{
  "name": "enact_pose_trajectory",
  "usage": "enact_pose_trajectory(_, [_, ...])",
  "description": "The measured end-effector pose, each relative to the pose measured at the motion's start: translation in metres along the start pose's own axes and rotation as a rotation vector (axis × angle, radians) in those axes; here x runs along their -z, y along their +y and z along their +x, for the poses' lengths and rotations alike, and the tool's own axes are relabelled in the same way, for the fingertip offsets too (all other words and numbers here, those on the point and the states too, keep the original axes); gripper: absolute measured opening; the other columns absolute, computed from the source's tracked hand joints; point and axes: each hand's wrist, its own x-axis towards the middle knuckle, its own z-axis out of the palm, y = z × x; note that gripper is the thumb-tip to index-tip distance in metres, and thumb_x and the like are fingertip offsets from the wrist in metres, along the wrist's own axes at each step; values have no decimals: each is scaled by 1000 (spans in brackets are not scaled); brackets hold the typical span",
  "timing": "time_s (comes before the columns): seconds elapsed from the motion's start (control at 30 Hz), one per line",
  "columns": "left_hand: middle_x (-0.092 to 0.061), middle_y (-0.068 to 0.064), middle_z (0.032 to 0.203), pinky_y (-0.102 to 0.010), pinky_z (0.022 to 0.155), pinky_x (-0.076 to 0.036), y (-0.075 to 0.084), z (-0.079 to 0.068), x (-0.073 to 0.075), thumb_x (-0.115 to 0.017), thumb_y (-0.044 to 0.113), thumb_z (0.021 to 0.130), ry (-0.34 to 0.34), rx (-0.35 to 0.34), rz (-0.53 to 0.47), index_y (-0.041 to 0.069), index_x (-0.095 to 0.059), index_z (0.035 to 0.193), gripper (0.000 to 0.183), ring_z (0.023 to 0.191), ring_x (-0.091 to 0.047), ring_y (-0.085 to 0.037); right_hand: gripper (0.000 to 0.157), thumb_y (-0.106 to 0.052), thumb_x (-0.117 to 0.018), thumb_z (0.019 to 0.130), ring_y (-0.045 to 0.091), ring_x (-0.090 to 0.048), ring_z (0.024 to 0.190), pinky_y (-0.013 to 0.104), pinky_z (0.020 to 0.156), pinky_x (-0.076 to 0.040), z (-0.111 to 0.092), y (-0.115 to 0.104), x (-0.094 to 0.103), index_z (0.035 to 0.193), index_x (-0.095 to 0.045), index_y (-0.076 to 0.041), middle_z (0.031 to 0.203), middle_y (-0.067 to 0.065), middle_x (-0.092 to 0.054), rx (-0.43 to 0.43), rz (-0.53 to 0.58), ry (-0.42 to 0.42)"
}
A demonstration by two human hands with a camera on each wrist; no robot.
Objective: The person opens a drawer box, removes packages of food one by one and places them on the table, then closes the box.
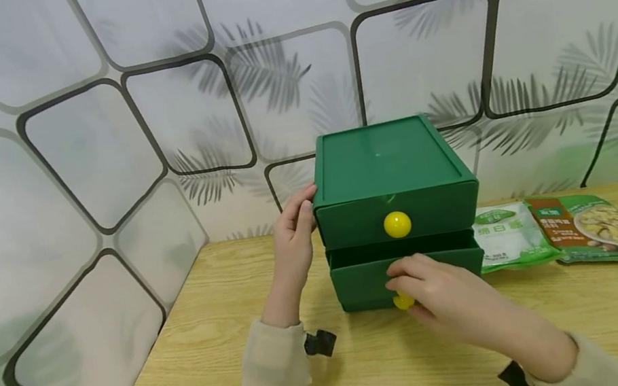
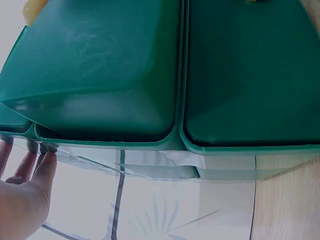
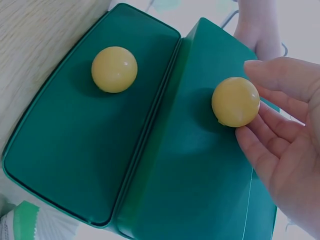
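Note:
A green two-drawer box (image 1: 384, 159) stands on the table with its lower drawer (image 1: 362, 283) pulled partway out. Each drawer front carries a round yellow knob; the upper knob (image 1: 397, 224) is untouched. My right hand (image 1: 451, 295) is at the lower knob (image 3: 235, 101), its thumb and fingertips around the side of it. The upper drawer (image 3: 100, 135) sits flush in the box. Against the box's left side rests my left hand (image 1: 293, 230), fingers extended and fingertips on the side wall. In the left wrist view, the left hand (image 2: 25, 195) shows beside the box.
A white and green packet (image 1: 509, 237) lies right of the box, partly hidden behind it. Beside it is a green and brown food pouch (image 1: 594, 229). Patterned cloth (image 1: 297, 91) covers the wall behind and to the left. The table (image 1: 218, 347) has a wood-grain top.

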Motion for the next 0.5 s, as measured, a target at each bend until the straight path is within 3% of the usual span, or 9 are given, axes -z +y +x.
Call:
enact_pose_trajectory(0.13, [-43,-11,130,-35,88,-43,-1,0,0,-38,21,97,-2,-3,3,-2,-46,126,39,110,-48,-23,38,3,-77,61,19,-53,90,26,67,-50,0,3,-1,96,-63,-1,103,8,-54,-11,-11,-3])
enact_pose_trajectory(0.3, [-43,-10,130,-34,89,-42,-1,0,0,-39,27,96,-7,-6,4,-2,-46,126,43,110,-48,-22,41,-1,-78,61,22,-54,95,33,76,-49,-1,5,-2,99,-62,0,106,11,-53,-19,-30,-10])
enact_pose_trajectory(0.5, [-42,-11,130,-34,89,-42,0,-1,1,-37,19,97,-10,2,-5,-2,-45,127,38,111,-47,-23,44,-4,-79,63,25,-53,98,32,74,-50,-2,8,-2,103,-61,1,111,13,-52,-35,-34,-43])
